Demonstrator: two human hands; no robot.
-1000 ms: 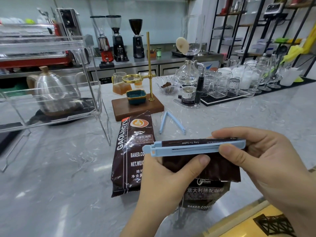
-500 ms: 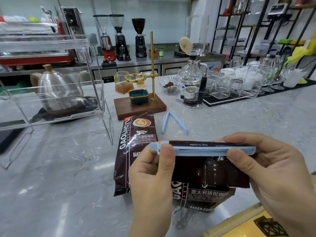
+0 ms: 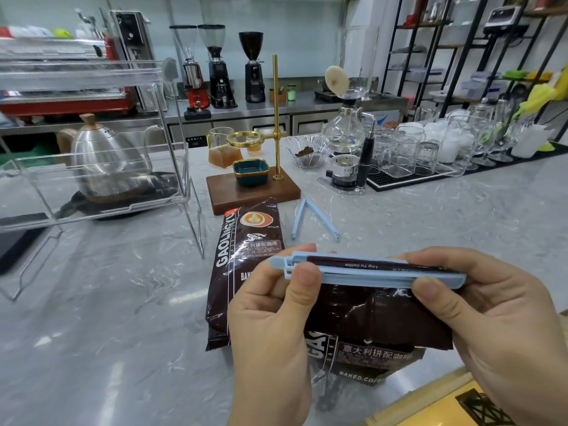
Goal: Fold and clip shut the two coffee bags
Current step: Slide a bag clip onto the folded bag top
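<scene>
One coffee bag [image 3: 378, 318] clipped: both hands [image 3: 270, 330] [image 3: 504, 327] pinch its blue clip [image 3: 368, 270]. Beyond them, second bag [image 3: 246, 256] and open clip [image 3: 313, 219] await.

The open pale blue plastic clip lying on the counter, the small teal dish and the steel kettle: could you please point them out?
open pale blue plastic clip [image 3: 319, 217]: head view, right arm.
small teal dish [image 3: 250, 172]: head view, front wall.
steel kettle [image 3: 104, 158]: head view, body.
</scene>
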